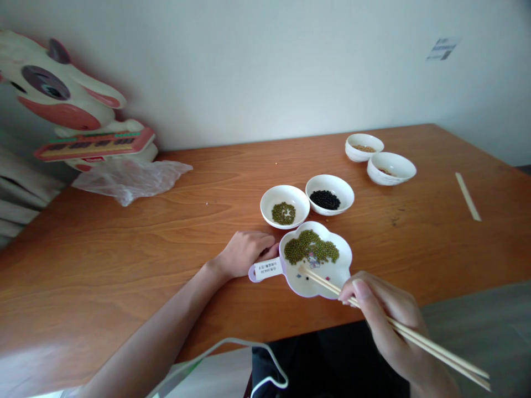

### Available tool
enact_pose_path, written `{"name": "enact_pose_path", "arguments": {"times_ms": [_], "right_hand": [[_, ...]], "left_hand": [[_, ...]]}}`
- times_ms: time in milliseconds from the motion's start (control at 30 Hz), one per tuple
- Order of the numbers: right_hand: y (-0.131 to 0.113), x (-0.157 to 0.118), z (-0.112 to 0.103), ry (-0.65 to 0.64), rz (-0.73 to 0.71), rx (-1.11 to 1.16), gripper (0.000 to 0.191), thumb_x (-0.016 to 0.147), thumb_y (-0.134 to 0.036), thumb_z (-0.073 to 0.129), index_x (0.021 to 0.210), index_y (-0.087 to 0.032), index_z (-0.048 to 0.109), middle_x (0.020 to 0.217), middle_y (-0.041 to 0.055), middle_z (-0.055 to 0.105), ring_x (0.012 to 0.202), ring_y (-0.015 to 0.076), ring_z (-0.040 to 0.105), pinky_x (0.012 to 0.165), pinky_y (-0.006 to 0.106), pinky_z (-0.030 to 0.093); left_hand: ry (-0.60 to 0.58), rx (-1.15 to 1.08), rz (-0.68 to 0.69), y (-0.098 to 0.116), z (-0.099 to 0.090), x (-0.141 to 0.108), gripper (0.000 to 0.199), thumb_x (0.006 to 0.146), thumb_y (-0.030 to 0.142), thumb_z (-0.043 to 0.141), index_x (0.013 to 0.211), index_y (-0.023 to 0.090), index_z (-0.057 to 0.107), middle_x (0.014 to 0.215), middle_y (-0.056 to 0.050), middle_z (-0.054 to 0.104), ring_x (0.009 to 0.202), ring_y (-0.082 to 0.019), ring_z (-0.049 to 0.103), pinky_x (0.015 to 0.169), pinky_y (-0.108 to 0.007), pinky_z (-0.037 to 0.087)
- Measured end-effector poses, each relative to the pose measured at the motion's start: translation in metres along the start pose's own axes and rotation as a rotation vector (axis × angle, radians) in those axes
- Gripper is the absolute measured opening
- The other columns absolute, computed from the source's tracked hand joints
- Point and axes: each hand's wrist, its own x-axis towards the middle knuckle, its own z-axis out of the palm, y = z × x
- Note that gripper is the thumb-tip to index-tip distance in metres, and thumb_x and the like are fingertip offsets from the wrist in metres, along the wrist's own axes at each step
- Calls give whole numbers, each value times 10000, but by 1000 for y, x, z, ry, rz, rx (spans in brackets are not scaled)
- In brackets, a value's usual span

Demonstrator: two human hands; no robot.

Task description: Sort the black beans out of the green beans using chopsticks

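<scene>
My right hand (385,315) grips a pair of light wooden chopsticks (418,335), whose tips rest low in a white, purple-rimmed, flower-shaped dish (305,284). Green mung beans (309,247) lie over the upper part of that dish, and nothing shows between the tips. My left hand (246,253) lies on the table with curled fingers, right beside the dish's labelled handle (267,269) and close to its rim. Just behind the dish stand a white bowl (267,207) with more mung beans (283,213) and another white bowl (346,193) with black beans (326,199).
Farther back are two more white bowls (352,153) with brownish contents. A paper strip (468,196) lies at the right. On the left, a cow-shaped toy keyboard (95,145) stands behind a crumpled plastic bag (136,179). A white cable (232,340) loops at the table's front edge.
</scene>
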Motion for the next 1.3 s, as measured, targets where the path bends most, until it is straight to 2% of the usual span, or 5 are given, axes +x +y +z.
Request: {"name": "enact_pose_path", "arguments": {"times_ms": [200, 433, 667, 900, 1300], "right_hand": [[-4, 4, 7, -45, -21, 41, 203, 1035, -248, 505, 894, -250, 650, 849, -19, 701, 811, 121, 681, 727, 223, 514], [5, 1, 8, 74, -27, -11, 206, 1039, -234, 492, 944, -259, 672, 869, -10, 699, 824, 130, 677, 732, 238, 518], [-3, 4, 10, -97, -92, 11, 173, 1022, -211, 514, 949, -254, 665, 894, -10, 704, 845, 136, 677, 763, 260, 510], [11, -4, -1, 127, -124, 37, 328, 1072, -253, 384, 966, -261, 694, 910, 9, 725, 855, 147, 681, 742, 261, 513], [4, -4, -1, 117, -84, 16, 410, 1076, -310, 342, 894, -251, 705, 826, 38, 733, 754, 183, 683, 663, 300, 525]], "left_hand": [[-5, 2, 14, -1, 1, 0, 411, 1082, 353, 389, 718, 184, 479, 692, 4, 602, 636, -110, 524, 599, -278, 281], [7, 9, 13, 0, 1, 0, 418, 1080, 360, 394, 709, 185, 473, 682, 8, 592, 619, -108, 504, 594, -281, 278], [6, 21, 18, -1, 1, 1, 418, 1082, 360, 391, 715, 185, 490, 688, 1, 606, 628, -113, 522, 599, -278, 286], [6, 31, 19, 0, 1, 0, 409, 1081, 358, 396, 721, 189, 492, 695, 5, 609, 637, -116, 524, 604, -287, 289], [25, 1, 22, 0, 0, 1, 397, 1068, 329, 424, 710, 192, 529, 683, 4, 614, 620, -118, 518, 586, -289, 282]]}}
